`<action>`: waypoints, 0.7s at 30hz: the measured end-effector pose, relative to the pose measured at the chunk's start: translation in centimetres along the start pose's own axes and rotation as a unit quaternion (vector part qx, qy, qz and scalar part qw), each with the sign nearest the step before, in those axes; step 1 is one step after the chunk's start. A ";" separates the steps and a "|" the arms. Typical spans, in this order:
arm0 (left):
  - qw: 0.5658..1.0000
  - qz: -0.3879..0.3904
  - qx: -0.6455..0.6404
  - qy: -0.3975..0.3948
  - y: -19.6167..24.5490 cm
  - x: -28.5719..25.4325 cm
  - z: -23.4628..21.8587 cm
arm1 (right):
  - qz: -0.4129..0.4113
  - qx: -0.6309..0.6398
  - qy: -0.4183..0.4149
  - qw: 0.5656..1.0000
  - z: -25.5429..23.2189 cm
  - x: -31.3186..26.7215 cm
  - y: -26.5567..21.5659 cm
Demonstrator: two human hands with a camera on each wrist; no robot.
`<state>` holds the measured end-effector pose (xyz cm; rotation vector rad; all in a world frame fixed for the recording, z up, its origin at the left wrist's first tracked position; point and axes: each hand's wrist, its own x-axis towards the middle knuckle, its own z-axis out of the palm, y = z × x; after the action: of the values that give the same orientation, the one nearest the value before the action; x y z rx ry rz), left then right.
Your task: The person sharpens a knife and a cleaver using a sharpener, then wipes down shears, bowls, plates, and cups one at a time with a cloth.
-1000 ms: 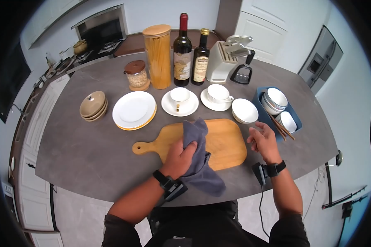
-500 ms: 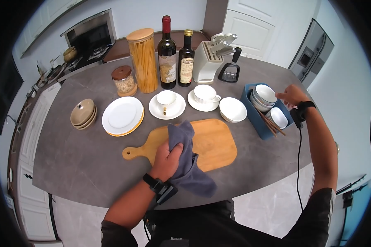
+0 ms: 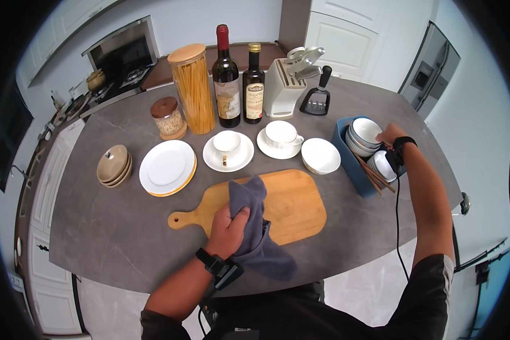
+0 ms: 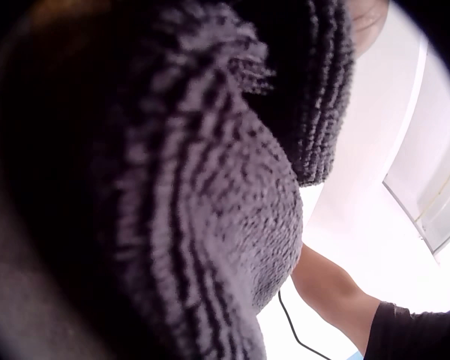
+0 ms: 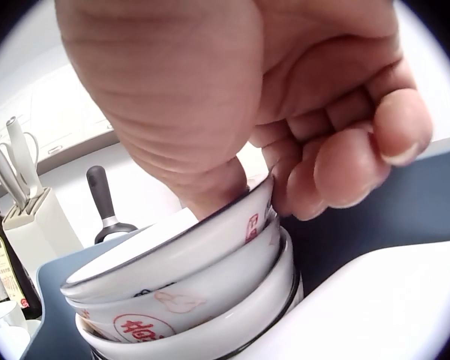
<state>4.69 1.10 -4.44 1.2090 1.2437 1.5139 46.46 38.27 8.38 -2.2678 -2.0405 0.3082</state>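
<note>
My left hand [image 3: 228, 231] grips a bunched grey-purple towel [image 3: 269, 252], its thumb lying over the cloth. Under the towel lies a wooden cutting board [image 3: 299, 204], its handle pointing left. The cloth fills most of the left wrist view. At the right, my right hand [image 3: 390, 135] pinches the rim of the top white bowl [image 5: 172, 247] of a stack, thumb inside and fingers outside. That bowl tilts slightly over the bowls beneath it. The stack stands in a blue bin [image 3: 354, 170] with wooden chopsticks [image 3: 374, 180] and smaller white dishes [image 3: 381, 165].
A white bowl [image 3: 321, 156] and two cups on saucers [image 3: 228, 164] stand behind the board. White plates [image 3: 167, 167] and brown bowls [image 3: 113, 162] sit left. Along the back are jars, a wine bottle [image 3: 228, 93], another bottle, a knife block [image 3: 283, 90] and a black-handled tool [image 3: 317, 102].
My right hand has moved from beside the board to the bin and now pinches the top bowl's rim. The left hand keeps its grip on the towel. The head view has shifted right.
</note>
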 end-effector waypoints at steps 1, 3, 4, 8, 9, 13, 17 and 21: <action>1.000 0.000 0.000 -0.005 -0.1 0.0 0.0 | 0.004 0.010 0.009 1.000 0.0 0.2 0.0; 1.000 0.000 -0.003 -0.001 -0.1 0.1 0.1 | 0.009 0.019 0.018 1.000 -0.1 0.5 -0.1; 1.000 0.002 -0.007 0.004 0.0 0.1 0.1 | 0.003 0.035 0.024 0.999 -0.1 0.6 -0.2; 1.000 0.016 -0.016 0.015 0.1 0.0 0.1 | -0.024 0.032 0.052 0.998 -0.8 -0.8 -1.2; 1.000 0.016 -0.015 0.011 0.1 -0.1 0.0 | -0.024 0.031 0.053 0.998 -1.2 -1.2 -1.4; 0.999 0.027 -0.020 -0.004 0.3 -0.4 -0.4 | -0.033 0.065 0.083 0.994 -3.1 -3.2 -2.3; 0.996 0.070 -0.055 0.020 1.8 -1.1 0.3 | -0.135 0.203 0.122 0.962 -6.0 -10.9 -6.2; 0.991 0.106 -0.078 0.016 2.8 -2.1 0.1 | -0.421 0.121 0.239 0.867 -3.6 -20.0 -9.2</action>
<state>5.16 -1.42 -2.09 1.2482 1.0216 1.7571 36.30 19.80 15.63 -0.9966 -2.2741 -0.0647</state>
